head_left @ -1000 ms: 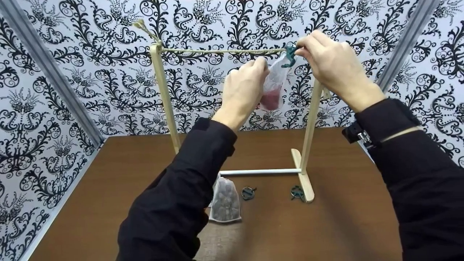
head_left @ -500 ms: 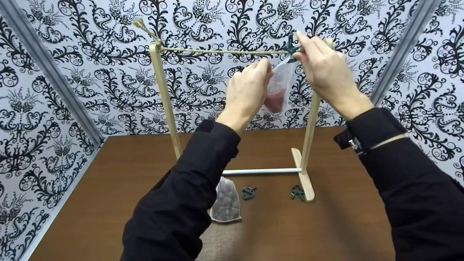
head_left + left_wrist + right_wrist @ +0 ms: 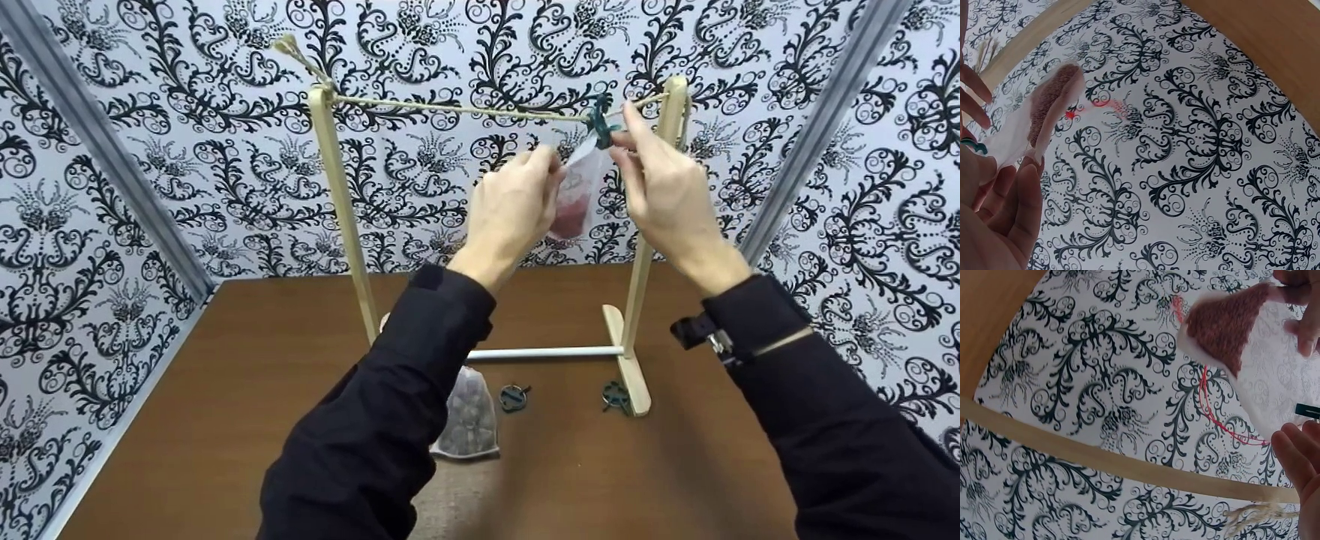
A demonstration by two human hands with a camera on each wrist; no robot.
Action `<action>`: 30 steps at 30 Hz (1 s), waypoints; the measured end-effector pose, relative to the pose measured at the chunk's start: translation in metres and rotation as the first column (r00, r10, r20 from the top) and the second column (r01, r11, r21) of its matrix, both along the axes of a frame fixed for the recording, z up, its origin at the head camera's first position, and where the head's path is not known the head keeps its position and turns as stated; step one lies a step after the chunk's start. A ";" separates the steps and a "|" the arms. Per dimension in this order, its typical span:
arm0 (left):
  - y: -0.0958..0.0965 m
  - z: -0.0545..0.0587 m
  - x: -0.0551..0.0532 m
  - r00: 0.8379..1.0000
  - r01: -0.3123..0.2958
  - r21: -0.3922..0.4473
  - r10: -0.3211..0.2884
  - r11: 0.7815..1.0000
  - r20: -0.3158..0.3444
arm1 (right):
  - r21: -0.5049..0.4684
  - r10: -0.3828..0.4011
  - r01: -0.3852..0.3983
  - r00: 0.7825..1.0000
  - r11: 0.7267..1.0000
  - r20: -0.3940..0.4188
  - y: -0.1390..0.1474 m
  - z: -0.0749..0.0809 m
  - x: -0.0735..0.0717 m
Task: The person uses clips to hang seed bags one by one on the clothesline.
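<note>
A white mesh bag (image 3: 581,187) with reddish contents hangs tilted from a dark green spring clamp (image 3: 601,124) on the rope (image 3: 450,110). My left hand (image 3: 514,202) pinches the bag's edge; the left wrist view shows the thumb and fingers gathered on the mesh (image 3: 1010,132). Beside the clamp, my right hand (image 3: 667,191) has its fingers spread, the index finger pointing up and other fingertips at the clamp's near end. In the right wrist view its fingers look straight beside the bag, and a red drawstring (image 3: 1213,417) dangles below the mesh.
The rope spans two wooden posts (image 3: 341,202) joined by a white rod (image 3: 551,352). On the brown table (image 3: 187,420) lie a mesh bag with dark contents (image 3: 469,420), partly behind my left sleeve, and two more green clamps, one left (image 3: 514,398), one right (image 3: 616,397).
My right hand has moved down and its fingers have spread. The clamp has dropped slightly, and the rope now dips at it. My left hand has shifted slightly right and down with the bag.
</note>
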State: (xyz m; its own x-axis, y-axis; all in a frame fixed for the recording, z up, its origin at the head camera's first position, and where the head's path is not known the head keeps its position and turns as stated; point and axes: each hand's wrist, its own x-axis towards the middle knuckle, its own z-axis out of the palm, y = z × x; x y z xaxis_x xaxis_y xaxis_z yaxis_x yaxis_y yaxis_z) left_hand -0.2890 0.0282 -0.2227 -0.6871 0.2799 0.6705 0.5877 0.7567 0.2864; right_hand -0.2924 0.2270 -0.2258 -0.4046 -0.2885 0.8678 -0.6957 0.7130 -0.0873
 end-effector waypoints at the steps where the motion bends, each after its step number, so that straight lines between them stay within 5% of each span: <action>1: 0.000 -0.002 0.000 1.000 0.005 0.000 -0.005 1.000 -0.011 | -0.003 0.004 -0.004 1.000 1.000 -0.004 0.001 -0.003 0.001; 12: 0.002 -0.027 -0.002 0.998 -0.021 -0.021 0.019 1.000 -0.058 | -0.023 0.027 -0.026 0.999 0.999 0.036 0.014 -0.050 0.007; 21: 0.000 -0.073 -0.008 0.997 0.017 0.134 -0.006 0.991 -0.082 | 0.055 0.109 -0.113 0.992 0.992 0.067 0.006 -0.098 0.005; 30: 0.000 -0.123 0.000 0.998 0.056 0.299 -0.046 0.953 -0.039 | 0.048 0.105 -0.114 0.982 0.992 0.156 0.005 -0.122 0.022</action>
State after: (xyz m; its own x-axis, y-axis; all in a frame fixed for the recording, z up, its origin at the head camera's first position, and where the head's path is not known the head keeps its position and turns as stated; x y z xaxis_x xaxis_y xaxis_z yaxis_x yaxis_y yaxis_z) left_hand -0.2891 0.0283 -0.3458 -0.6549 0.0967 0.7495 0.6354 0.6074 0.4768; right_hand -0.2709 0.2316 -0.3479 -0.4946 -0.3854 0.7790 -0.7514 0.6401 -0.1604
